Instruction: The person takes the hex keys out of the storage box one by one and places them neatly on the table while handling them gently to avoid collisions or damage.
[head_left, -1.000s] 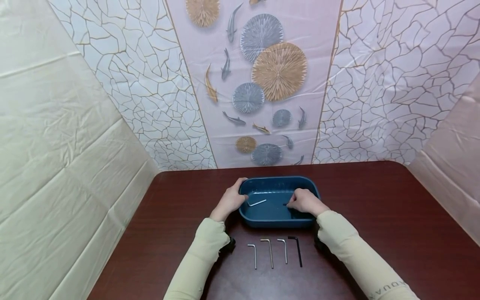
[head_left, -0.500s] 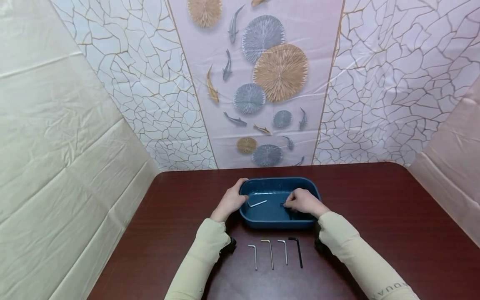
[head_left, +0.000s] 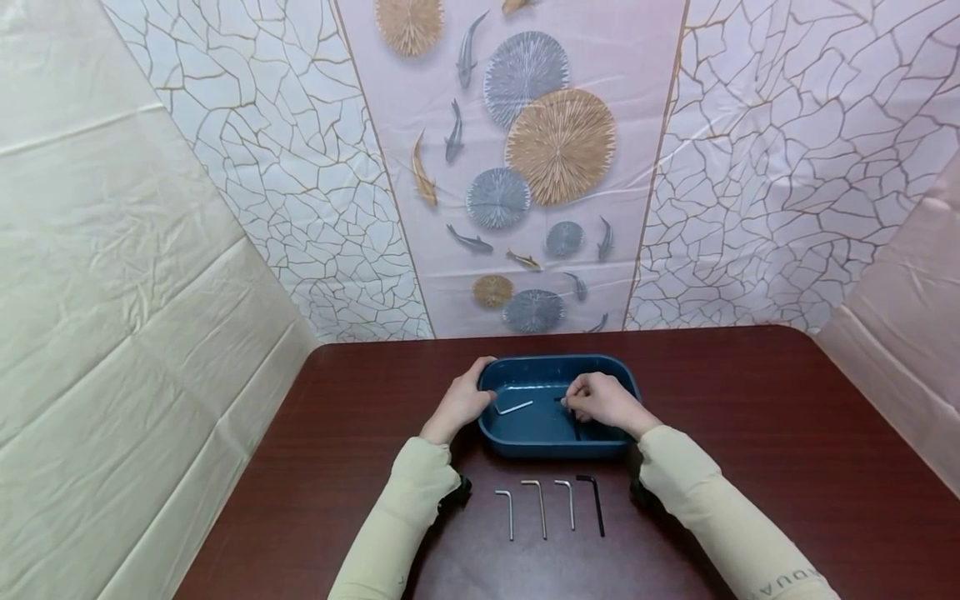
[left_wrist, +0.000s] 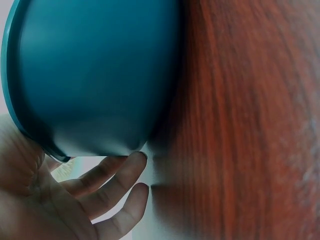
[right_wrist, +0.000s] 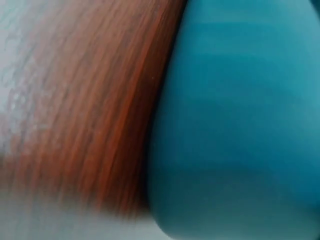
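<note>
A blue tray [head_left: 517, 447] with raised walls stands on the table. My left hand [head_left: 460, 404] grips its left end, thumb over the rim and fingers outside; the left wrist view shows those fingers against the tray wall [left_wrist: 100, 75]. Inside, near the left thumb, lies a silver hex key [head_left: 517, 407]. My right hand [head_left: 606, 402] reaches over the right side and pinches a dark hex key [head_left: 558, 399] inside the tray, mostly hidden by the fingers. Only the tray's outer wall [right_wrist: 230, 120] and the table show in the right wrist view, blurred.
Before the tray several hex keys lie side by side on the dark red table [head_left: 360, 400]: a silver one [head_left: 511, 517], a brassy one [head_left: 542, 510], another silver one [head_left: 572, 507] and a black one [head_left: 598, 508]. Patterned cloth [head_left: 525, 267] hangs behind the table.
My right hand has shifted slightly left and toward the tray's far side with the dark hex key. The left hand and the other hex keys stay put.
</note>
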